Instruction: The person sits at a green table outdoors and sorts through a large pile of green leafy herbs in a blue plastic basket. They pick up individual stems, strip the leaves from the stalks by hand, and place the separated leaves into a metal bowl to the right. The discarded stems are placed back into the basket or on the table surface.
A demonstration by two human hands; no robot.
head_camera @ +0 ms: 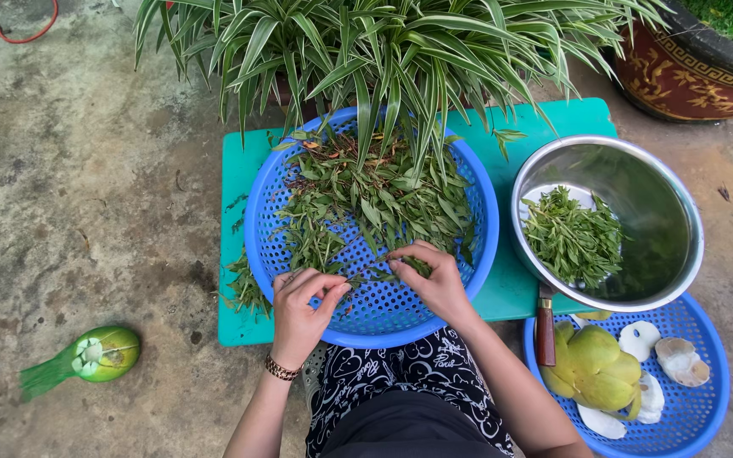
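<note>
The left hand [303, 309] and right hand [434, 276] both pinch one leafy stem [375, 273] over the near rim of the blue basket [258, 222], which rests on a green board [545, 119]. This looks like the leaf-stripping step; the next pull would need one hand holding the stalk firm. Picked leaves [572, 237] lie in the steel bowl [668, 212] at the board's right edge. A knife [545, 329] sits beside it.
</note>
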